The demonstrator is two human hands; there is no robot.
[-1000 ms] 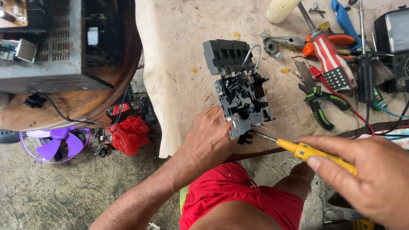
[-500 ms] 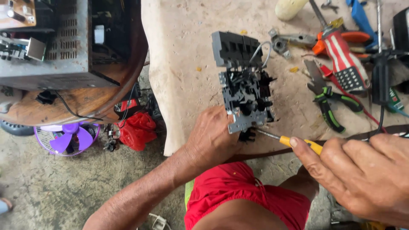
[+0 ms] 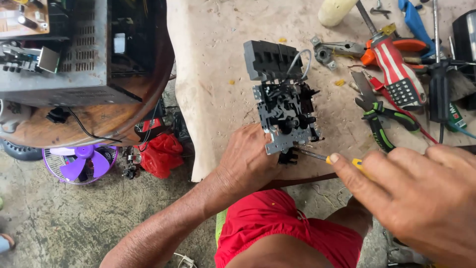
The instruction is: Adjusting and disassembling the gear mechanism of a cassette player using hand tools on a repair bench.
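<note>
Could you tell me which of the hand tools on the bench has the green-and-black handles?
The pliers lying right of the black mechanism; the neighbouring red-and-white tool and the blue-handled one show no green.

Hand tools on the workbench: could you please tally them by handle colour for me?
Yellow handle: 1, the screwdriver in the right hand
Green and black handles: 1, the pliers
Red and white handle: 1, the striped tool
Blue handle: 1, the blue tool
Black handle: 1, the black-handled tool
Total: 5
</note>
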